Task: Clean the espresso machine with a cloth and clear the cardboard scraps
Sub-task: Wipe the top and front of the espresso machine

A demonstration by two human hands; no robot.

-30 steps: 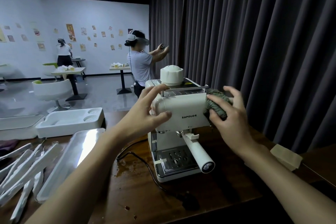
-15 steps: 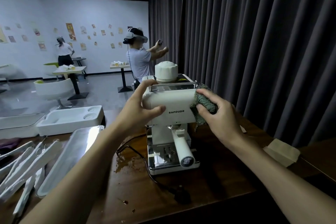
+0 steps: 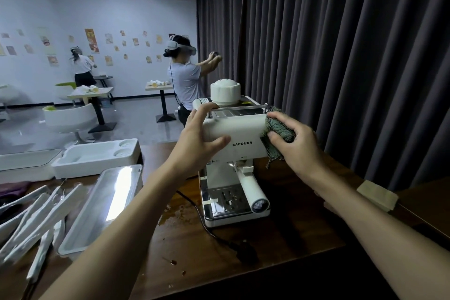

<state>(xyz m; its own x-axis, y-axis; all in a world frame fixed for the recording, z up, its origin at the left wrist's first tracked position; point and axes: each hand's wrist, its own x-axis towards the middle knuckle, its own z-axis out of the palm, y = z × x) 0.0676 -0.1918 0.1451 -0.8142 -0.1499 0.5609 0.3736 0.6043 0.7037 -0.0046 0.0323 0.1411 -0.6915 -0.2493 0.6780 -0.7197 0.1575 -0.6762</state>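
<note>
Machine (image 3: 233, 143) stands upright on the tabletop (image 3: 292, 226), near its middle, front facing me, with a dark curtain (image 3: 341, 56) behind it. My left hand (image 3: 197, 139) clamps the left end of the machine's upper body: fingers curled over the top edge by the rail, thumb pressed on the front face beside the lettering. My right hand (image 3: 299, 146) is closed round a bunched grey-green cloth (image 3: 277, 129) and holds it against the right end of that same upper body; a corner of cloth hangs below the fingers. A white cap (image 3: 225, 91) sits on top of the machine. The handle (image 3: 253, 190) juts forward from under the body, over the drip grate. A black cord (image 3: 207, 226) runs from the machine's left side across the wood toward me. Wet patch (image 3: 170, 212) just left of the base. Far left: a loose pile of white strips (image 3: 36, 217), lying well apart from the machine. Between them and the machine lies a shiny tray (image 3: 107, 202), and behind it a white foam insert (image 3: 97, 158). A tan block (image 3: 376, 195) rests at the right edge, beyond my right forearm.
</note>
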